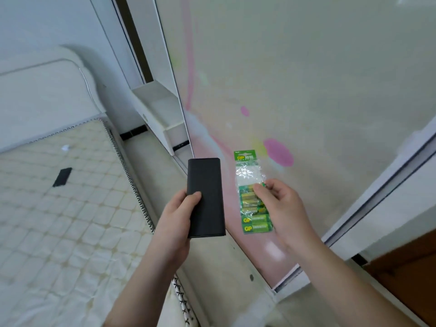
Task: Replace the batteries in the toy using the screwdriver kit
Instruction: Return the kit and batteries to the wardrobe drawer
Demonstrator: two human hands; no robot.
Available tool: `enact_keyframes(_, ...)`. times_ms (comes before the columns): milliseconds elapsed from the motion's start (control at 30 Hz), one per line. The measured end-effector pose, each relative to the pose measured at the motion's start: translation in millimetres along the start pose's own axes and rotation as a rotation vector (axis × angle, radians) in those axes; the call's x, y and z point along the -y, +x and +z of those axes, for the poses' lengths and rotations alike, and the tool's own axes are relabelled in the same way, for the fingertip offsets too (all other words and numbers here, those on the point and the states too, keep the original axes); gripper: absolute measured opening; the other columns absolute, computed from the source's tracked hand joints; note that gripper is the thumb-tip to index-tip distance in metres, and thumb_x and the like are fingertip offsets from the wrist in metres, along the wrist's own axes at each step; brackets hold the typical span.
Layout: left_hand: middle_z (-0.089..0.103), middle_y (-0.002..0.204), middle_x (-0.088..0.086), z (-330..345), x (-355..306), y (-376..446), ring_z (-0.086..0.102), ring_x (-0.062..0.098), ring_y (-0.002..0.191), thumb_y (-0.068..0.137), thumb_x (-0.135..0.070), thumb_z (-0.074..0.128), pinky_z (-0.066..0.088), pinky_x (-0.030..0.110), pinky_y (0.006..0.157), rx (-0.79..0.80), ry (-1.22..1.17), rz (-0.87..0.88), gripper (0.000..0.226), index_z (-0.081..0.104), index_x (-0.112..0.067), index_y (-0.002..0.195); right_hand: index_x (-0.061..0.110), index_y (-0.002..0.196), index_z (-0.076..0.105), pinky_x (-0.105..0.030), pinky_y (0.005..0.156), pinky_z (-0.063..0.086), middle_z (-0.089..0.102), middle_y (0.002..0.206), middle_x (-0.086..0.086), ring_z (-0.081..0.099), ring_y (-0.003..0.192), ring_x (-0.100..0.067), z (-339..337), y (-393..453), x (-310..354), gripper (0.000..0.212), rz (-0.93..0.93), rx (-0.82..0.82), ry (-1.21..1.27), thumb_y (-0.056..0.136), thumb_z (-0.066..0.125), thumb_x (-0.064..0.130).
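Note:
My left hand [175, 217] grips a flat black rectangular case [205, 197], thumb lying across its front, held upright in the air. To its right, my right hand [282, 206] pinches a green pack of batteries [253, 208] in clear plastic, with several green and gold cells showing and a green header card on top. Both things are held up in front of a pale sliding panel with pink patches. No toy is in view.
A bed with a quilted cream mattress [59, 220] fills the left side, with a small black object [62, 177] lying on it. A white shelf unit [162, 114] stands behind the bed. A sliding door panel [306, 90] rises on the right, brown floor [405, 274] at lower right.

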State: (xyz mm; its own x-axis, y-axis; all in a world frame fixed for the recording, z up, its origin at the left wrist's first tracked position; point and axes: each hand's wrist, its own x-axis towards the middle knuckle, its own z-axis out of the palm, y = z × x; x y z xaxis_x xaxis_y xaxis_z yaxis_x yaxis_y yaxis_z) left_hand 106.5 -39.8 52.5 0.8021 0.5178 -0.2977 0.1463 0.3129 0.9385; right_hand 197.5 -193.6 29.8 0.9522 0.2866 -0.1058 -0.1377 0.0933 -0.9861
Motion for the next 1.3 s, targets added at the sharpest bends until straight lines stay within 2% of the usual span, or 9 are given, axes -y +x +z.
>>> enact_keyframes(167,0.071,0.089,0.004,6,-3,18,0.065,0.011,0.074,0.096,-0.015,0.051,0.051,0.019,0.054,-0.103,-0.033,0.010,0.016,0.066,-0.011,0.101,0.009,0.073,0.056,-0.019,0.042,0.046,0.058,0.058,0.000,0.057,0.046,-0.009,10,29,4,0.020,0.049,0.081,0.094,0.091,0.060,0.005)
enact_keyframes(267,0.072,0.088,0.003,4,-4,27,0.066,0.011,0.075,0.096,-0.015,0.052,0.051,0.019,0.054,-0.148,-0.058,0.015,0.016,0.067,-0.012,0.101,0.013,0.071,0.058,-0.027,0.050,0.050,0.059,0.064,-0.004,0.057,0.056,-0.015,21,46,3,0.020,0.026,0.117,0.025,0.090,0.063,0.010)
enact_keyframes(400,0.071,0.089,0.004,-6,-7,41,0.065,0.012,0.076,0.096,-0.016,0.052,0.050,0.019,0.054,-0.223,-0.078,0.020,0.016,0.066,-0.010,0.101,0.021,0.071,0.063,-0.047,0.064,0.053,0.062,0.070,-0.009,0.058,0.066,-0.022,39,69,-3,0.015,-0.005,0.153,-0.086,0.079,0.070,0.033)
enact_keyframes(600,0.070,0.089,0.005,-29,-21,72,0.065,0.011,0.074,0.097,-0.016,0.051,0.050,0.019,0.054,-0.288,-0.087,0.070,0.018,0.065,-0.008,0.104,0.024,0.077,0.064,-0.053,0.070,0.054,0.066,0.076,-0.014,0.060,0.068,-0.020,81,109,-11,0.025,-0.028,0.210,-0.165,0.069,0.066,0.048)
enact_keyframes(800,0.072,0.089,0.003,-75,-38,128,0.066,0.008,0.073,0.097,-0.017,0.051,0.050,0.018,0.054,-0.361,-0.124,0.072,0.017,0.066,-0.011,0.102,0.022,0.079,0.064,-0.056,0.070,0.056,0.067,0.076,-0.005,0.065,0.071,-0.023,148,163,-18,0.025,0.011,0.264,-0.132,0.070,0.068,0.045)
enact_keyframes(967,0.072,0.088,0.001,-121,-63,187,0.067,0.007,0.072,0.097,-0.017,0.052,0.050,0.019,0.055,-0.393,-0.148,0.058,0.016,0.066,-0.012,0.102,0.015,0.081,0.065,-0.053,0.070,0.056,0.068,0.076,-0.008,0.064,0.070,-0.021,214,211,-18,0.012,0.009,0.289,-0.158,0.087,0.067,0.025)
enact_keyframes(1100,0.072,0.086,0.001,-152,-91,226,0.066,0.007,0.070,0.096,-0.017,0.052,0.050,0.018,0.053,-0.352,-0.167,0.052,0.016,0.067,-0.012,0.100,0.019,0.083,0.066,-0.059,0.070,0.055,0.068,0.085,-0.017,0.065,0.073,-0.033,262,240,-11,0.029,-0.013,0.309,-0.172,0.072,0.067,0.046)
enact_keyframes(1167,0.073,0.092,0.003,-165,-103,246,0.067,0.010,0.076,0.096,-0.019,0.053,0.050,0.021,0.057,-0.346,-0.153,0.060,0.017,0.068,-0.013,0.102,0.020,0.083,0.065,-0.057,0.071,0.055,0.069,0.084,-0.014,0.066,0.078,-0.038,280,255,-10,0.023,-0.027,0.311,-0.190,0.077,0.069,0.041)
enact_keyframes(1300,0.071,0.096,0.007,-183,-124,278,0.065,0.014,0.081,0.096,-0.022,0.052,0.050,0.024,0.061,-0.336,-0.119,0.079,0.019,0.065,-0.012,0.105,0.019,0.081,0.065,-0.053,0.069,0.056,0.068,0.077,-0.008,0.064,0.070,-0.024,312,287,-8,0.008,-0.027,0.306,-0.159,0.087,0.067,0.023)
